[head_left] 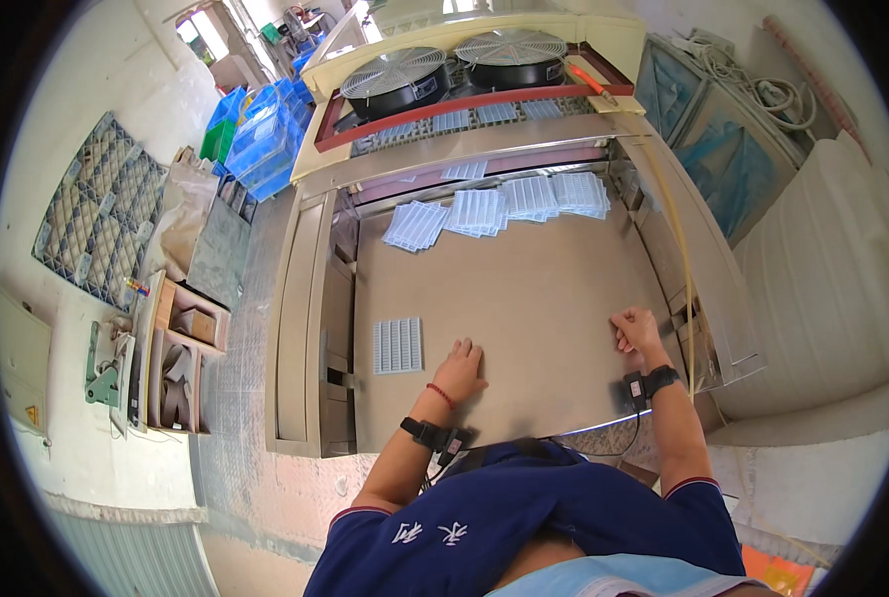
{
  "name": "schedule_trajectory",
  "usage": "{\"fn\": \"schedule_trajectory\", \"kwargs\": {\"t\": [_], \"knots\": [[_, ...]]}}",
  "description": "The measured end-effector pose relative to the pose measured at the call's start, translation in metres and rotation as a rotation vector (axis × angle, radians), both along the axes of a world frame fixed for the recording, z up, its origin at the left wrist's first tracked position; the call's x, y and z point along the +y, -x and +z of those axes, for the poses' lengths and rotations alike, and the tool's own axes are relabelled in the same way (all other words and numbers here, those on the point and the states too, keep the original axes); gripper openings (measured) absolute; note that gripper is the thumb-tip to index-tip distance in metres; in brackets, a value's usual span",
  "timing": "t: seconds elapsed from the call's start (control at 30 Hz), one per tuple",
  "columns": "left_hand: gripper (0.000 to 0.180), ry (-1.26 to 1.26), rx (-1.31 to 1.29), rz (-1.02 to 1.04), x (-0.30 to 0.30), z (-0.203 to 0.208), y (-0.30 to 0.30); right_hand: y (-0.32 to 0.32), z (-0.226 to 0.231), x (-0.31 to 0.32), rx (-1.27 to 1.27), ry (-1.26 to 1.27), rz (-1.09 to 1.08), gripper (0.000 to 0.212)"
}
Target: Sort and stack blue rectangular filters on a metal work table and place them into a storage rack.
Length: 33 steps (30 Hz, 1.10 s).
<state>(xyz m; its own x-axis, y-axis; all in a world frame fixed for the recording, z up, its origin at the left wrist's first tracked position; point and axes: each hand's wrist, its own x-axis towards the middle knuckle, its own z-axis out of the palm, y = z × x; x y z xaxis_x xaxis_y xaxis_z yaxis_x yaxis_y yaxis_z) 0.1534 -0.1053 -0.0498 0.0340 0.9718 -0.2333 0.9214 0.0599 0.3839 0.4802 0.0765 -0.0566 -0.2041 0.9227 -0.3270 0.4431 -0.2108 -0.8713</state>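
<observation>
My left hand (458,369) lies palm down near the front of a wide brown-grey worktop (524,289), fingers stretched and nothing in them. Just left of it, apart from the fingertips, one pale grey-blue slotted square panel (397,345) rests flat. At the right side of the worktop my right hand (637,331) has its fingers curled in, with nothing visible in them. Several loosely fanned stacks of similar pale slotted panels, such as the leftmost stack (414,226) and the rightmost stack (579,194), lie along the far edge.
Metal side walls (310,328) flank the worktop. Behind it, two round fans (395,80) sit in a red frame above more panels. An orange-handled tool (592,82) lies on that frame. Blue crates (265,149) stand far left, and a large white roll (822,298) stands right.
</observation>
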Motion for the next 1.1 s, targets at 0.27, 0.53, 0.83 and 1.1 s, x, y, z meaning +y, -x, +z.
{"fn": "schedule_trajectory", "kwargs": {"t": [0.27, 0.53, 0.83, 1.1], "knots": [[0.07, 0.02, 0.008, -0.01, 0.002, -0.001, -0.002, -0.005, -0.006, 0.001, 0.032, 0.02, 0.01, 0.022], [0.071, 0.053, 0.025, -0.006, 0.005, 0.002, -0.002, -0.001, 0.005, 0.0, -0.035, 0.027, 0.011, 0.023], [0.068, 0.033, 0.034, 0.042, -0.001, 0.002, 0.004, 0.009, 0.0, 0.003, 0.042, 0.021, 0.036, 0.022], [0.058, -0.005, 0.043, -0.027, 0.006, -0.008, -0.006, -0.004, -0.009, 0.001, 0.035, 0.016, 0.002, 0.02]]}}
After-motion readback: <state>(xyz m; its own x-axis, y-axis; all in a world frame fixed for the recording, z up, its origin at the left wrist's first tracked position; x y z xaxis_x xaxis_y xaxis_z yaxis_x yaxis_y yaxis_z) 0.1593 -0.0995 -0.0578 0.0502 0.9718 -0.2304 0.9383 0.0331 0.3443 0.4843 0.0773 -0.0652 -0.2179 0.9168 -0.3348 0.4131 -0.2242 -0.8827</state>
